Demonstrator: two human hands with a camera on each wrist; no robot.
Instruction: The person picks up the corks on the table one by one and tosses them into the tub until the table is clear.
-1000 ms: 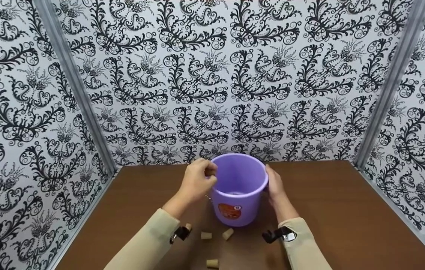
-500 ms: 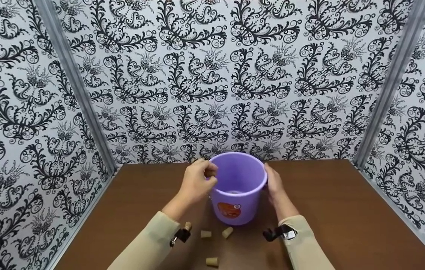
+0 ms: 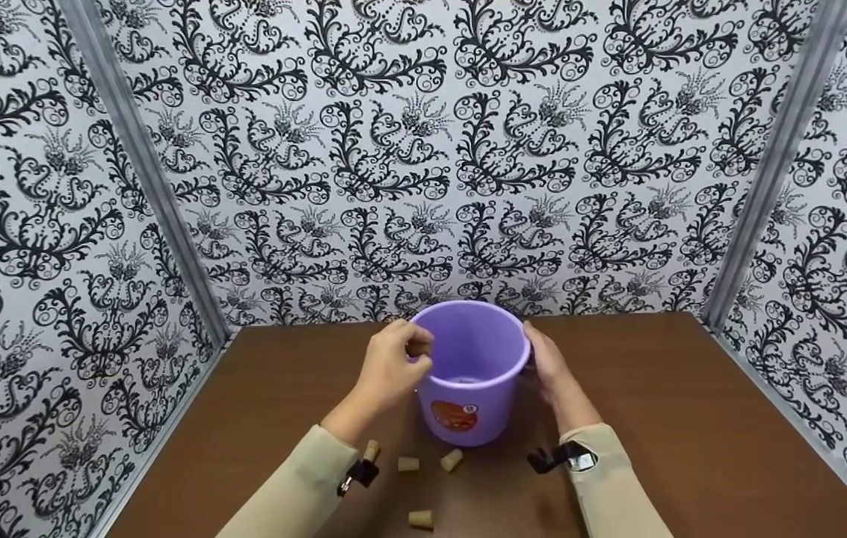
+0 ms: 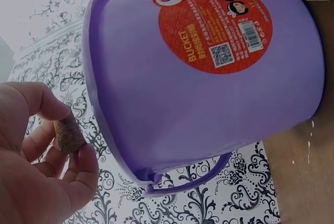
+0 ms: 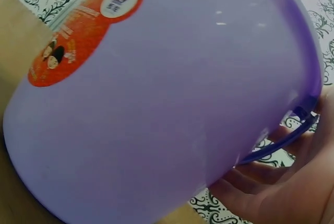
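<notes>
A purple bucket with an orange label stands upright on the table. At its left rim my left hand pinches a small brown cork between thumb and fingers, just outside the opening in the left wrist view. My right hand holds the bucket's right side near the rim, fingers spread along the wall around the purple handle; its thumb is hidden. Several more corks lie before the bucket: one cork close to its base, another cork left of that, and a nearer cork.
A further cork lies beside the black wrist camera on the left sleeve. The brown table reaches back to patterned walls with grey corner posts. The bucket's inner floor is mostly out of sight.
The head view has shifted slightly, so bucket and corks appear a little higher. Both hands keep their places at the bucket, and the left still pinches the cork.
</notes>
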